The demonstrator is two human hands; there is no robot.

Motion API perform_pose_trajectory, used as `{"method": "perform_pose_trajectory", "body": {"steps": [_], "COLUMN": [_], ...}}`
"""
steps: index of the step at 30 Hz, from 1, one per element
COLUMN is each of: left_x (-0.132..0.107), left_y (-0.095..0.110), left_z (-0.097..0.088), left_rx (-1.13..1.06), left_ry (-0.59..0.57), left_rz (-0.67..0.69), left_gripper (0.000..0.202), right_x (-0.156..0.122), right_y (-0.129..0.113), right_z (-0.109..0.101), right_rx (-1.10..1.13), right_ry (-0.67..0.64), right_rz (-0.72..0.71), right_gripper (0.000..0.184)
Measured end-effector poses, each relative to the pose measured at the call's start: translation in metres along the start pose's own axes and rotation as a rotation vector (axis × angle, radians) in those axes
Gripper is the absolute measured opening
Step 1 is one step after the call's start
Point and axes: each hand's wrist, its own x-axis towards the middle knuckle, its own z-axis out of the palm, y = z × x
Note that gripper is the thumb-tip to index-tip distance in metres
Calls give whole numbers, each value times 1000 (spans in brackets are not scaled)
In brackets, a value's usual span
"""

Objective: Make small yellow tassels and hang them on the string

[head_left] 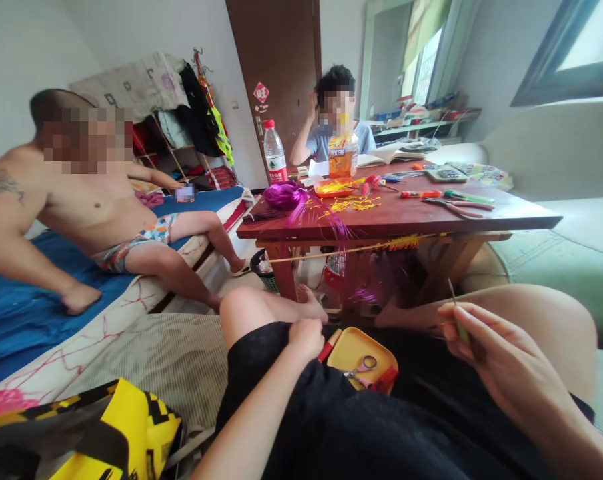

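Note:
My right hand (486,340) is raised over my right thigh. Its thumb and fingers pinch a slim pointed tool (451,291) with a thin dark tip and a greenish handle partly hidden by the fingers. Curled closed, my left hand (306,338) rests on my lap; what it holds, if anything, is hidden. Just to its right lies a red strip with a tan end (330,345), against a yellow tray (354,343) on my lap. Inside the tray are scissors (368,363) and a red piece (384,380).
Ahead, a dark red table (381,217) bears purple strands (286,200), yellow bits (351,205), pliers (454,208), and bottles (275,153). A thin stick (326,252) runs along its front. One person (101,193) sits left, another (366,137) behind the table. A yellow-black bag (131,427) lies lower left.

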Motion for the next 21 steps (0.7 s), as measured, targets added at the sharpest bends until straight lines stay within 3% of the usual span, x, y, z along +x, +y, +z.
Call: {"method": "perform_pose_trajectory", "body": {"steps": [3, 6, 14, 21], "left_x": [22, 27, 29, 15], "left_y": [10, 11, -9, 2], "left_z": [38, 57, 50, 60], "left_rx": [18, 21, -48, -129], "left_ry": [-155, -198, -234, -255], "left_rz": [-31, -53, -66, -67], "left_gripper": [27, 29, 29, 29], "right_x": [-4, -7, -6, -9], "right_y": [2, 9, 16, 17], "right_z": [7, 10, 10, 14], "right_rx": [22, 66, 115, 98], "right_ry": [-12, -57, -103, -122], "right_rz": [29, 93, 133, 130], "right_gripper": [27, 28, 25, 27]}}
